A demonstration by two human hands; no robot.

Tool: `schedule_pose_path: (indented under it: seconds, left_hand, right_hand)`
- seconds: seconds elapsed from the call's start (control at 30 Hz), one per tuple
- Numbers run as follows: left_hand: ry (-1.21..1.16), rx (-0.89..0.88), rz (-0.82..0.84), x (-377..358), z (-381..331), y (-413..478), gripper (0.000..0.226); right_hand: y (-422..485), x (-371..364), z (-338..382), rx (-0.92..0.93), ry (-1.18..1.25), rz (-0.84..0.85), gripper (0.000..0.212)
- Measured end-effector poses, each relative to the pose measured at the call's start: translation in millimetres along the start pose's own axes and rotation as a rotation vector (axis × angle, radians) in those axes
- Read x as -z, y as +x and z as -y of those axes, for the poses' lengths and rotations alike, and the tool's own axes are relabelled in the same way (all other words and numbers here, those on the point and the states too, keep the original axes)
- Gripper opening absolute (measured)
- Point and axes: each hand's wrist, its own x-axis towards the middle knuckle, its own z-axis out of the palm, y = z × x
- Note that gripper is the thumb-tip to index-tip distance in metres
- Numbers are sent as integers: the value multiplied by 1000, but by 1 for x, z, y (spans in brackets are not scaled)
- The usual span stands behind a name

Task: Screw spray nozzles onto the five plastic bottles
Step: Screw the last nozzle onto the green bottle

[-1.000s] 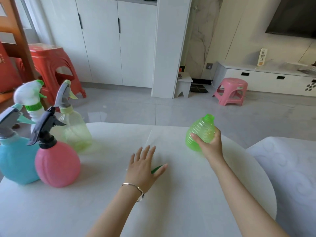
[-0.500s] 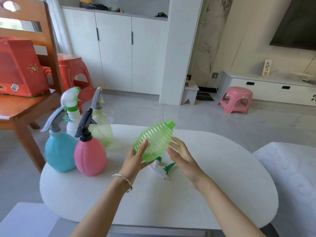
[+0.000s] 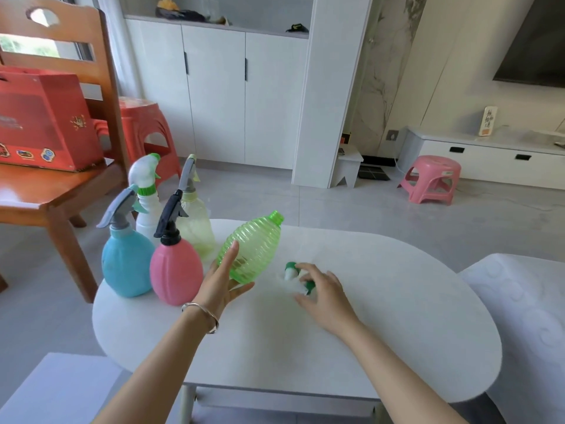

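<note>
My left hand (image 3: 223, 283) holds a ribbed green bottle (image 3: 252, 247) tilted above the white table (image 3: 382, 332), its open neck pointing up and to the right. A white and green spray nozzle (image 3: 293, 275) lies on the table just right of the bottle. My right hand (image 3: 324, 296) hovers over that nozzle with fingers spread, touching or nearly touching it. At the table's left end stand a blue bottle (image 3: 127, 264), a pink bottle (image 3: 175, 272), a white bottle (image 3: 146, 209) and a pale yellow bottle (image 3: 197, 231), each with a nozzle on top.
A wooden chair (image 3: 61, 191) with a red box (image 3: 46, 120) stands left of the table, a red stool (image 3: 143, 133) behind it. A pink stool (image 3: 432, 179) sits on the floor at the back right. White cushioned seats flank the table at the right (image 3: 526, 316) and lower left.
The green bottle passed from my right hand to my left hand. My right hand let go and moved down onto the nozzle on the table. The view pulled back.
</note>
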Motion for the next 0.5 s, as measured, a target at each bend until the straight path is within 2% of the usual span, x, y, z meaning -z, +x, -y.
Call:
schedule_pose_path:
  seconds: [0.13, 0.27, 0.3, 0.4, 0.5]
  left_hand:
    - [26, 0, 20, -2, -1, 0, 55]
    - [61, 6, 9, -4, 3, -3, 70]
    - [74, 12, 14, -5, 3, -4, 74]
    - [114, 37, 32, -7, 4, -7, 83]
    - [127, 55, 35, -9, 6, -7, 86]
  right_hand:
    - [9, 42, 10, -154, 586, -324, 22]
    - [7, 83, 0, -387, 1233, -462, 26]
    - [4, 88, -5, -428, 1288, -473, 25]
    - [-7, 99, -17, -463, 1256, -496, 18]
    - [-12, 108, -21, -470, 1271, -521, 24]
